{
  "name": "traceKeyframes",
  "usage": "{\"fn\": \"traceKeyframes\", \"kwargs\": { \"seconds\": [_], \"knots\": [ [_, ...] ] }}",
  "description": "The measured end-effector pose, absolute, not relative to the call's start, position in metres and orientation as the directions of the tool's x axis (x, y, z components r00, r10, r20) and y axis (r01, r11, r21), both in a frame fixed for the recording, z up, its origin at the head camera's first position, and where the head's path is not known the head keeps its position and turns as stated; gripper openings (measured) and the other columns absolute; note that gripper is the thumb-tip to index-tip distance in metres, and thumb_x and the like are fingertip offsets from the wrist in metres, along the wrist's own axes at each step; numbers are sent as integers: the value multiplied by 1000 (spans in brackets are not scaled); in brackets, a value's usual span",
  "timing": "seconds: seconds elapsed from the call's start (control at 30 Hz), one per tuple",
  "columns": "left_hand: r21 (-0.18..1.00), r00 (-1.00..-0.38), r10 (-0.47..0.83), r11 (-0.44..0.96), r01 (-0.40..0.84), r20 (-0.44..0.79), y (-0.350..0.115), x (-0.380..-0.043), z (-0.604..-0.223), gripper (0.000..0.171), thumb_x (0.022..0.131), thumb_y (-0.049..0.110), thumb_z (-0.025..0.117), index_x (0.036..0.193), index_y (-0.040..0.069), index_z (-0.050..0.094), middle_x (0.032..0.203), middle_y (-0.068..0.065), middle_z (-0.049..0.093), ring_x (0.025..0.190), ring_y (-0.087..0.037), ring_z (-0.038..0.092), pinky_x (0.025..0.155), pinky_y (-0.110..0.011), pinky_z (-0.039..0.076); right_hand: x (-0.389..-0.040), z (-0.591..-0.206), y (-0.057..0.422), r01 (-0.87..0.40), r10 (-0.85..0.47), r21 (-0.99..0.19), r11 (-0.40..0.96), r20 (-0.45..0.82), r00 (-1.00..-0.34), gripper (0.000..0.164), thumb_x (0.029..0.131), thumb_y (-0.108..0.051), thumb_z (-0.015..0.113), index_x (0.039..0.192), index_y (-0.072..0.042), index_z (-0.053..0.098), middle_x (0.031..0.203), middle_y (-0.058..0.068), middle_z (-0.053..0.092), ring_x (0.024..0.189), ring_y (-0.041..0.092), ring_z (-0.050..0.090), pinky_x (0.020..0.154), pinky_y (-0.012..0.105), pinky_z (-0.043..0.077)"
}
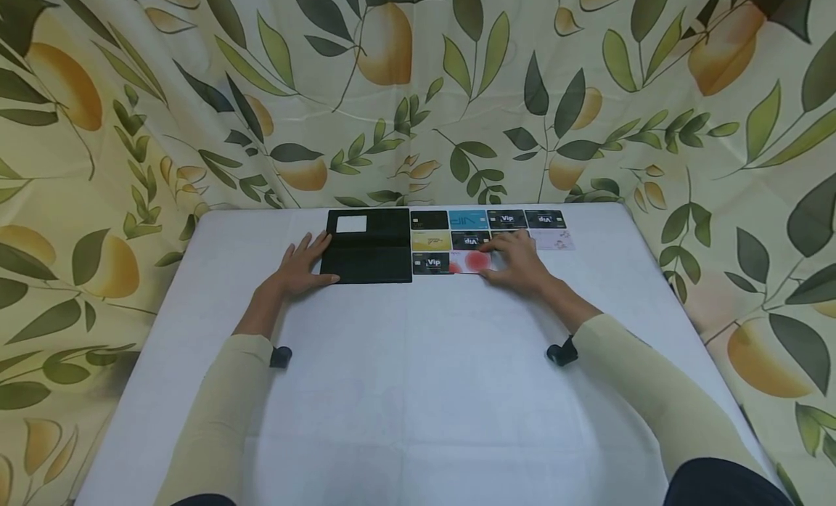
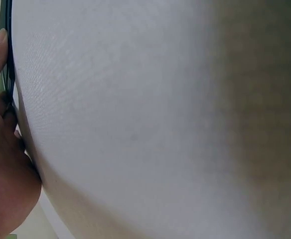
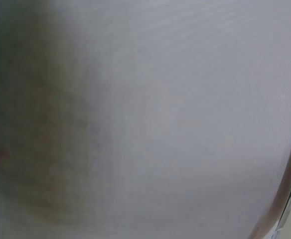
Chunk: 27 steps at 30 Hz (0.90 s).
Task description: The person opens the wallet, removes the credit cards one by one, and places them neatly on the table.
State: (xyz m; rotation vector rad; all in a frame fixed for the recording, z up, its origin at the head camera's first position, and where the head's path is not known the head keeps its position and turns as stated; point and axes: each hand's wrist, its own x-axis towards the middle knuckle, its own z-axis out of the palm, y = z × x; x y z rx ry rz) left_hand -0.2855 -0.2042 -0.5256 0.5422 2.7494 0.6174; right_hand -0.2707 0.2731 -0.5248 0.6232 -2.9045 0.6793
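A black bifold folder [image 1: 367,263] lies opened flat at the table's far side, a white rectangle [image 1: 351,223] on its upper half. My left hand [image 1: 297,265] rests at its left edge, fingers spread and thumb at the lower left corner. In the left wrist view, that hand [image 2: 8,184] touches the folder's dark edge. My right hand [image 1: 519,263] pinches a white card with red spots [image 1: 465,263] at its right end, between thumb and index finger. This card lies in the bottom row, beside a black Vip card [image 1: 431,263]. The right wrist view shows mostly tablecloth.
Several cards lie in rows right of the folder, among them a blue card [image 1: 468,219], a yellow card [image 1: 431,240] and a pale purple card [image 1: 552,239]. My right fingers partly cover a black one. White cloth covers the table [image 1: 405,390]; a leaf-patterned curtain [image 1: 418,128] hangs behind.
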Motion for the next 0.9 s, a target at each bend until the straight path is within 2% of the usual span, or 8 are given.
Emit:
{"fn": "traceKeyframes", "kwargs": {
  "seconds": [0.33,0.9],
  "knots": [
    [449,-892,413,842,298,-183,-204,-286,-525,97,83,55,63,153,16,8,158,-4,1,142,-30,-9,110,-52,-10,-269,-529,283,-395,-358,-412,821,167,-919,44,71,-42,79,110,-23,69,120,2,55,107,25,35,86,45,29],
    [450,-896,405,844,290,-182,-205,-287,-527,97,82,57,62,153,18,8,158,-2,1,142,-28,-9,111,-50,-9,-267,-527,282,-361,-331,-437,824,146,-932,42,71,-40,79,108,-22,70,119,4,52,112,27,33,88,47,30]
  ]
}}
